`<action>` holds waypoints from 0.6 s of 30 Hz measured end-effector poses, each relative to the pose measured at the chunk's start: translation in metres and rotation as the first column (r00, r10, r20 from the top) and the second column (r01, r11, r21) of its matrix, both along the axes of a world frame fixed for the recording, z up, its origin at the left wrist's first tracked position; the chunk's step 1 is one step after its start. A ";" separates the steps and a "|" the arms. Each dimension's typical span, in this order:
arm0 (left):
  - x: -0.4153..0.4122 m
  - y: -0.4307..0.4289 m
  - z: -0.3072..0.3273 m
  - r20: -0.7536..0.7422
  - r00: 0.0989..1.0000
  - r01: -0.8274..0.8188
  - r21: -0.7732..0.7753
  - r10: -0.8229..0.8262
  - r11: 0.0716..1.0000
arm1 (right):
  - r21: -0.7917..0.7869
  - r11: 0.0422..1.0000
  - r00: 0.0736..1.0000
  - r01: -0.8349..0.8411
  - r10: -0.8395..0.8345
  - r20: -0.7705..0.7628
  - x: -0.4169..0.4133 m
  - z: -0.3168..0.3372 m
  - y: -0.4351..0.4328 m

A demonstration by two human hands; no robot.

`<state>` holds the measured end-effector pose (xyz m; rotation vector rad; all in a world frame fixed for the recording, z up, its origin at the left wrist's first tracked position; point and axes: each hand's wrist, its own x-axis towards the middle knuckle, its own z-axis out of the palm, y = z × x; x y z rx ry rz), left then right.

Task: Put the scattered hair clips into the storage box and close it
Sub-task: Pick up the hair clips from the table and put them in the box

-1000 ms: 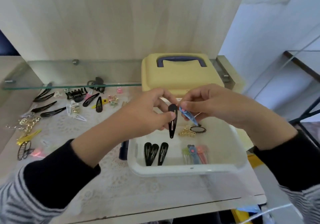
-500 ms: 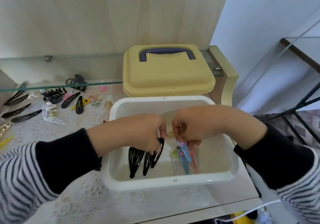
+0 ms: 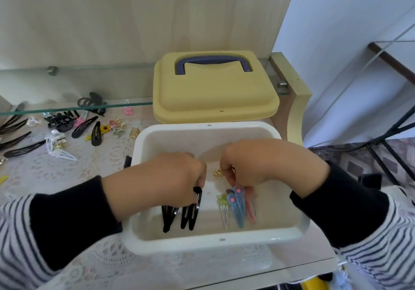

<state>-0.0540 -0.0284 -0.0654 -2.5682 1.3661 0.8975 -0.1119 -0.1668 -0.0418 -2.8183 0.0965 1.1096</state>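
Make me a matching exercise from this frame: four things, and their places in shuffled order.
Things:
1. yellow lid
2. black snap clip
3. blue clip
4. gold clip

Places:
A. pinched by the right hand, inside the white box
B. behind the white box
C. pinched by the left hand, inside the white box
D. on the box floor, between the hands

Pairs: 1-B, 2-C, 3-A, 4-D

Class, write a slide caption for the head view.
Inside the white storage box, the left hand holds a black clip, the right hand a blue clip; yellow lid behind.
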 end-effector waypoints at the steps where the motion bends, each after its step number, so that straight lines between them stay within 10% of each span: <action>1: 0.000 0.000 0.000 0.014 1.000 0.001 -0.002 -0.001 1.000 | -0.005 1.000 1.000 0.001 -0.001 -0.005 0.000 -0.001 0.000; 11: 0.001 0.004 -0.003 0.001 1.000 -0.022 -0.023 0.022 0.999 | -0.065 0.997 0.998 0.028 -0.024 0.061 -0.004 0.002 0.001; 18: -0.015 0.020 0.017 0.236 0.970 0.036 -0.368 0.056 0.929 | 0.077 0.989 0.944 0.124 -0.142 0.297 -0.015 0.041 0.012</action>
